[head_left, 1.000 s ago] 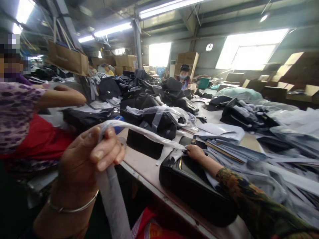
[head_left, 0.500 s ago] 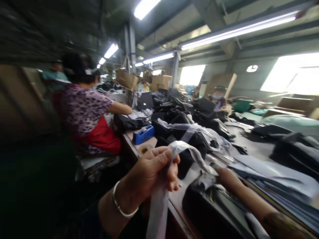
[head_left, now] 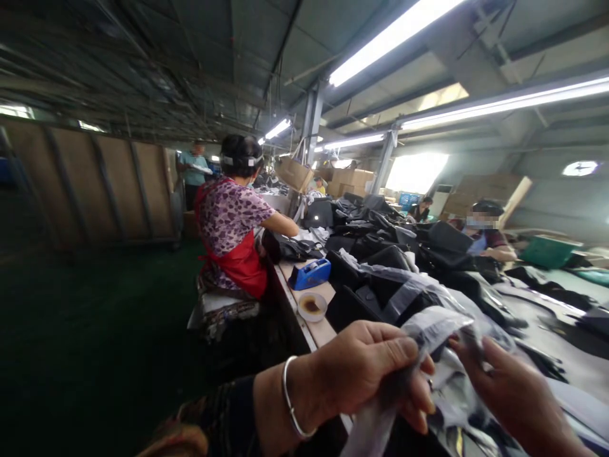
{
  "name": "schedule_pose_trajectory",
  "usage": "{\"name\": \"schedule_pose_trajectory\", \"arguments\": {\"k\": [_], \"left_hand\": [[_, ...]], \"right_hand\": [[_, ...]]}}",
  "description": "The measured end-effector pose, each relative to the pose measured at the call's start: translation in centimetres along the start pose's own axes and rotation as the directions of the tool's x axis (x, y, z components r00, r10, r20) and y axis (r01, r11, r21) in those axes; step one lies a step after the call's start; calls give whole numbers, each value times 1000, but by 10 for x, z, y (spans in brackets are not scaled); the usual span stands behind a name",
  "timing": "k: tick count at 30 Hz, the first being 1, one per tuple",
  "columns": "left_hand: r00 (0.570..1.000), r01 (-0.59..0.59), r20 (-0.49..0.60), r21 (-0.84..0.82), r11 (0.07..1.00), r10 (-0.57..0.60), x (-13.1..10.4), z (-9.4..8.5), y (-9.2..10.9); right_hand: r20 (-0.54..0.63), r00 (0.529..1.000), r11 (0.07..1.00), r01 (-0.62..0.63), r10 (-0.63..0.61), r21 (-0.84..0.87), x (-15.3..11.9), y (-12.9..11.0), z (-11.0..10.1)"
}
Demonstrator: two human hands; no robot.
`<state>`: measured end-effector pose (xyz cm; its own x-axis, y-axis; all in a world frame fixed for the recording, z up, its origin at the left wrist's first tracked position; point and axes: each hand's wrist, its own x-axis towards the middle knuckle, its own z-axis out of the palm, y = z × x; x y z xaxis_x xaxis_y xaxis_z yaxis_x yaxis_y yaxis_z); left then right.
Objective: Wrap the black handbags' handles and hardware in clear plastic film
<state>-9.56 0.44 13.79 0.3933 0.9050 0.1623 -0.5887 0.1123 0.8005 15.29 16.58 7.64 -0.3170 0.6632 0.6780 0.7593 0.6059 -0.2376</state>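
Note:
A long, thin whitish wrapping strip (head_left: 435, 325), which looks like soft paper or plastic film, is stretched between my two hands. My left hand (head_left: 364, 362) pinches it between thumb and fingers, and a loose length hangs below that hand. The strip's other part lies between the thumb and fingers of my right hand (head_left: 516, 384), which are closed on it. Beneath the hands is a black bag (head_left: 404, 438), mostly hidden, with crumpled whitish wrapping (head_left: 450, 387) beside it. More black bags (head_left: 359, 304) lie just beyond my left hand.
On the table's left edge stand a blue tape dispenser (head_left: 311, 274) and a round pale dish or roll (head_left: 313, 307) with a brown middle. A co-worker in a red apron (head_left: 245, 266) sits at left. Black bags (head_left: 380, 222) are heaped along the table; another person (head_left: 490, 238) sits across.
The view has swung left, so things sit further right. My right hand has come closer to my left, and the strip's span between them is shorter.

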Motion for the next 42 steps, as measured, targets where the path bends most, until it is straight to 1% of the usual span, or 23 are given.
{"name": "schedule_pose_trajectory", "arguments": {"k": [2, 4, 8, 10, 12, 14, 15, 17, 21, 23, 24, 26, 28, 30, 31, 32, 33, 34, 36, 38, 39, 40, 42], "left_hand": [[1000, 4, 18, -6, 1000, -3, 1, 4, -1], [999, 7, 51, -4, 1000, -7, 2, 8, -2], [991, 27, 132, -12, 1000, -25, 8, 17, -5], [985, 25, 170, -15, 1000, -22, 13, 21, -7], [979, 26, 200, -3, 1000, -25, 16, 24, -8], [976, 38, 213, 21, 999, -42, 15, 25, -10], [975, 53, 214, 41, 998, -60, 13, 24, -11], [969, 110, 213, 92, 990, -127, 4, 21, -13], [917, 292, 224, 187, 938, -330, -20, 9, -20], [924, 307, 172, 199, 931, -342, -26, 6, -21], [944, 282, 118, 200, 938, -309, -26, 6, -21], [983, 181, -30, 209, 961, -179, -17, 6, -21], [987, 67, -159, 244, 967, -28, -1, 7, -21], [968, -24, -233, 273, 962, 90, 17, 7, -24], [959, -60, -248, 280, 958, 133, 25, 8, -27], [952, -94, -255, 284, 954, 170, 32, 9, -30], [947, -124, -254, 283, 951, 199, 39, 11, -33], [944, -147, -248, 279, 949, 219, 44, 13, -36], [946, -165, -230, 264, 950, 228, 50, 18, -44], [956, -145, -215, 252, 957, 201, 53, 23, -53], [961, -127, -208, 253, 959, 182, 54, 24, -59], [965, -111, -204, 259, 959, 166, 53, 25, -65], [969, -79, -204, 269, 960, 137, 50, 26, -78]], "right_hand": [[-60, 998, 998, 19, -22, -54, 10, -26, -21], [-150, 983, 990, 91, -107, -113, 17, -49, -39], [-251, 912, 944, 294, -324, -151, 23, -92, -69], [-252, 861, 897, 416, -442, -152, 24, -108, -80], [-212, 780, 808, 570, -589, -147, 25, -116, -88], [-156, 698, 715, 684, -699, -144, 27, -113, -93], [-139, 681, 695, 704, -719, -145, 27, -108, -95], [-124, 697, 708, 691, -706, -146, 28, -92, -96], [-140, 793, 805, 579, -593, -129, 29, -57, -93], [-123, 834, 841, 522, -538, -141, 27, -50, -90], [-103, 854, 857, 493, -509, -147, 24, -51, -89], [-77, 903, 903, 415, -424, -111, 13, -59, -88], [-123, 963, 971, 241, -240, -4, -5, -76, -88], [-119, 993, 988, -5, 24, 156, -30, -97, -87], [-38, 989, 958, -130, 144, 255, -44, -108, -86], [96, 968, 901, -250, 230, 354, -57, -118, -83], [257, 927, 820, -365, 274, 442, -70, -127, -79], [406, 869, 715, -473, 283, 514, -81, -134, -74], [591, 760, 444, -643, 271, 624, -97, -143, -64], [641, 704, 163, -702, 305, 693, -106, -146, -55], [641, 692, 70, -696, 332, 715, -107, -145, -52], [632, 687, 22, -683, 357, 730, -108, -144, -50], [602, 687, 21, -666, 407, 746, -108, -140, -48]]}}
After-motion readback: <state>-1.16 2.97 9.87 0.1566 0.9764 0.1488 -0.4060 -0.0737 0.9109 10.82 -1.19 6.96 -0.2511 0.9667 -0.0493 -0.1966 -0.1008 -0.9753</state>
